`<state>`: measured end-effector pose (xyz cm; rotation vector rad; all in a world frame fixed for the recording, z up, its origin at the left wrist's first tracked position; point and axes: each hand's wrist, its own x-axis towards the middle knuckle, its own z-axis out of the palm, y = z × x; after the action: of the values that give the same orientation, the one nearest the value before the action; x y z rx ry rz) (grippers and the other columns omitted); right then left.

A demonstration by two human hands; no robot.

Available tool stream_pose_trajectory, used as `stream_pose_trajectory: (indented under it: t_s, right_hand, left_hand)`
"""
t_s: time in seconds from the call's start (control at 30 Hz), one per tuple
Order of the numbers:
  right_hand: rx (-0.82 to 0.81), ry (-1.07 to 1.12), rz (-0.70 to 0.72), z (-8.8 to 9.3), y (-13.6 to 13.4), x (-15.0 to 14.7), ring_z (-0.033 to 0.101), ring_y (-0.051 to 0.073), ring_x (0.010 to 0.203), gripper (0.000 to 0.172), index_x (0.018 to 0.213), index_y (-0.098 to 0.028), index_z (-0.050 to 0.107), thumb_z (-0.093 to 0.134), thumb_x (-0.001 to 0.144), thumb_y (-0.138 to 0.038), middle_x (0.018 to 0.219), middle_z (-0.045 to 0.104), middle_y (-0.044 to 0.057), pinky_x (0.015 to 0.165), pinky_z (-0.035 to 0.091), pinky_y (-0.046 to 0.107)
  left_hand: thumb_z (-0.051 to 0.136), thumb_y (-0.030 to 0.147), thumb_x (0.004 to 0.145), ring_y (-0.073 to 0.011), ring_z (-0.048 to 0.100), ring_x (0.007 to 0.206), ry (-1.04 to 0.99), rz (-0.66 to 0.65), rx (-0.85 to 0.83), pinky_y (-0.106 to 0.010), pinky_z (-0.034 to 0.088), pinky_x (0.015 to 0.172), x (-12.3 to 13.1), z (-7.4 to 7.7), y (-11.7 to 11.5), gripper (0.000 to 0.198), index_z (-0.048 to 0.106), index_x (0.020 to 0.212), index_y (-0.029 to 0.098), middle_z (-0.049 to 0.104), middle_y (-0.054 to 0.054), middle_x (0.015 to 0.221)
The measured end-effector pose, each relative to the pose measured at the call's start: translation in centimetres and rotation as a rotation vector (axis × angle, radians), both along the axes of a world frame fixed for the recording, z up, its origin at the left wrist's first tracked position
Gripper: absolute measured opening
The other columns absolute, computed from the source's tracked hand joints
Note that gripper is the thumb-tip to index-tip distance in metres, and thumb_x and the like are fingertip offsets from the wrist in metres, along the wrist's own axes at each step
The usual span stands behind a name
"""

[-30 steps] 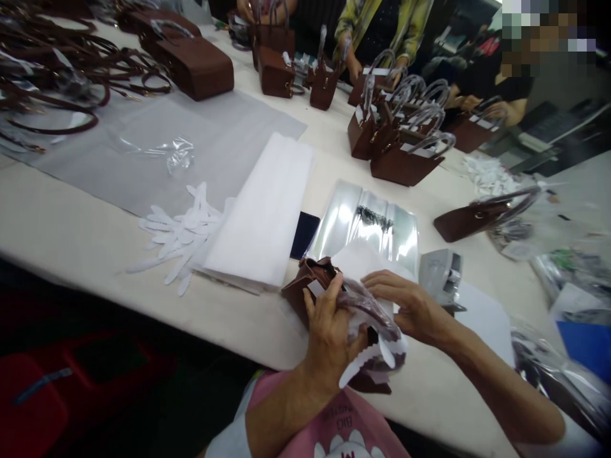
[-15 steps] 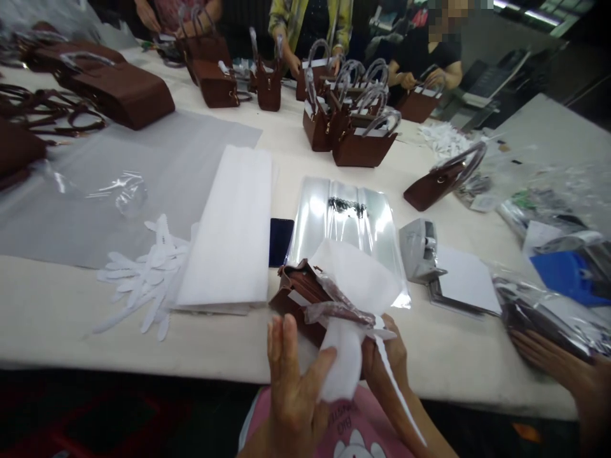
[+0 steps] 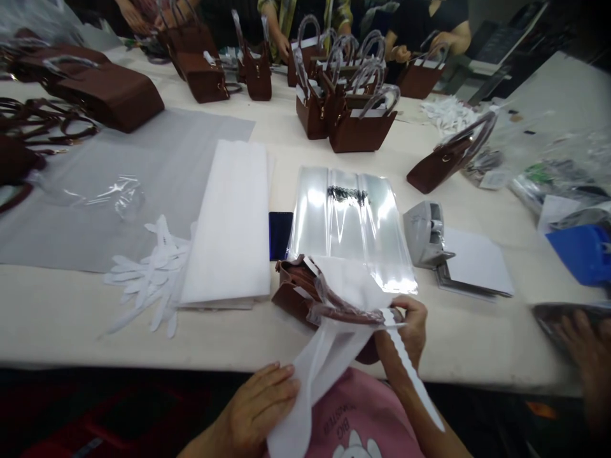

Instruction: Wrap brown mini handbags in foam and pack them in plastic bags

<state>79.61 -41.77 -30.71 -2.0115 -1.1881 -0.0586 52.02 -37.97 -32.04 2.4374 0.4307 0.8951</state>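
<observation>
My pink top [image 3: 370, 404] reads "BIG MONSTER", upside down from my view. Marks on the grey device [image 3: 420, 232] too small to read.

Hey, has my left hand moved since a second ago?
Yes: against the near table edge, your left hand has come toward your body, off the brown handbag and onto the white sheet.

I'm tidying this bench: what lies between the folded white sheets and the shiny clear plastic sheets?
In the head view, a flat, dark blue rectangular object lies between the white sheets and plastic sheets.
</observation>
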Motion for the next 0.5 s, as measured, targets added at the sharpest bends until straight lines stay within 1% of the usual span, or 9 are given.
stream_pose_trajectory:
  t_s: [0.03, 0.07, 0.13, 0.17, 0.2, 0.23, 0.33, 0.43, 0.5]
  right_hand:
    - [0.024, 0.004, -0.002, 0.1, 0.2, 0.0, 0.054, 0.023, 0.09, 0.038, 0.111, -0.016, 0.041, 0.052, 0.076, -0.024, 0.105, 0.047, 0.013, 0.07, 0.05, 0.037]
    - [0.032, 0.001, 0.026, 0.2, 0.3, 0.1, 0.051, 0.025, 0.099, 0.042, 0.116, -0.016, 0.04, 0.051, 0.077, -0.024, 0.113, 0.045, 0.015, 0.077, 0.048, 0.04]
    - [0.007, -0.017, 0.144, 0.4, 0.8, 0.3, 0.047, 0.027, 0.11, 0.041, 0.12, -0.017, 0.042, 0.047, 0.08, -0.025, 0.12, 0.046, 0.015, 0.086, 0.044, 0.045]
    - [-0.022, -0.014, 0.202, 0.5, 1.1, 0.6, 0.048, 0.027, 0.11, 0.039, 0.119, -0.017, 0.045, 0.046, 0.081, -0.025, 0.119, 0.05, 0.014, 0.088, 0.043, 0.045]
    - [-0.053, 0.002, 0.235, 0.5, 1.3, 0.9, 0.051, 0.026, 0.107, 0.036, 0.117, -0.017, 0.048, 0.044, 0.082, -0.025, 0.115, 0.054, 0.013, 0.088, 0.044, 0.044]
    - [-0.068, 0.024, 0.237, 0.6, 1.6, 1.2, 0.054, 0.025, 0.103, 0.033, 0.113, -0.017, 0.05, 0.044, 0.082, -0.025, 0.111, 0.057, 0.012, 0.086, 0.045, 0.042]
    - [-0.098, 0.091, 0.172, 0.6, 2.5, 2.3, 0.057, 0.023, 0.096, 0.027, 0.106, -0.018, 0.055, 0.043, 0.082, -0.025, 0.104, 0.061, 0.01, 0.084, 0.046, 0.038]
    - [-0.114, 0.109, 0.134, 0.8, 3.3, 2.8, 0.058, 0.022, 0.087, 0.024, 0.099, -0.018, 0.056, 0.046, 0.08, -0.029, 0.097, 0.063, 0.008, 0.078, 0.046, 0.035]
    - [-0.13, 0.133, 0.103, 1.1, 3.7, 2.8, 0.058, 0.019, 0.075, 0.021, 0.091, -0.018, 0.058, 0.046, 0.081, -0.032, 0.084, 0.063, 0.005, 0.072, 0.046, 0.032]
  left_hand:
    - [0.041, 0.007, 0.084, -0.0195, 0.054, 0.109, 0.034, -0.018, 0.003, -0.038, 0.045, 0.095, 0.0, -1.0, 0.2, 0.022, 0.059, 0.095, 0.014, 0.068, -0.009, 0.094]
    - [0.042, 0.006, 0.083, -0.0197, 0.053, 0.111, 0.065, -0.034, 0.007, -0.039, 0.044, 0.096, 0.2, -2.0, 0.4, 0.022, 0.059, 0.094, 0.014, 0.068, -0.009, 0.096]
    - [0.043, 0.005, 0.081, -0.0201, 0.051, 0.113, 0.109, -0.068, 0.03, -0.039, 0.043, 0.096, 0.7, -3.9, 1.1, 0.021, 0.059, 0.092, 0.014, 0.066, -0.009, 0.1]
    - [0.043, 0.006, 0.081, -0.02, 0.05, 0.114, 0.122, -0.078, 0.071, -0.038, 0.043, 0.096, 1.0, -4.7, 1.6, 0.021, 0.059, 0.092, 0.014, 0.066, -0.008, 0.101]
    - [0.043, 0.008, 0.081, -0.0195, 0.05, 0.114, 0.131, -0.076, 0.13, -0.037, 0.044, 0.095, 1.3, -5.5, 2.1, 0.02, 0.058, 0.093, 0.015, 0.065, -0.008, 0.103]
    - [0.043, 0.01, 0.082, -0.0192, 0.05, 0.113, 0.135, -0.059, 0.196, -0.036, 0.044, 0.093, 1.6, -6.1, 2.7, 0.02, 0.057, 0.095, 0.016, 0.065, -0.008, 0.104]
    - [0.046, 0.014, 0.082, -0.021, 0.054, 0.107, 0.165, 0.065, 0.337, -0.037, 0.047, 0.086, 2.2, -7.4, 4.6, 0.022, 0.055, 0.102, 0.015, 0.062, -0.012, 0.106]
    - [0.051, 0.013, 0.079, -0.024, 0.058, 0.095, 0.233, 0.158, 0.346, -0.038, 0.047, 0.076, 3.0, -8.4, 5.8, 0.024, 0.056, 0.103, 0.014, 0.063, -0.013, 0.101]
    - [0.051, 0.014, 0.081, -0.0224, 0.059, 0.087, 0.258, 0.164, 0.354, -0.036, 0.045, 0.073, 4.0, -9.2, 6.3, 0.019, 0.058, 0.098, 0.015, 0.064, -0.01, 0.093]
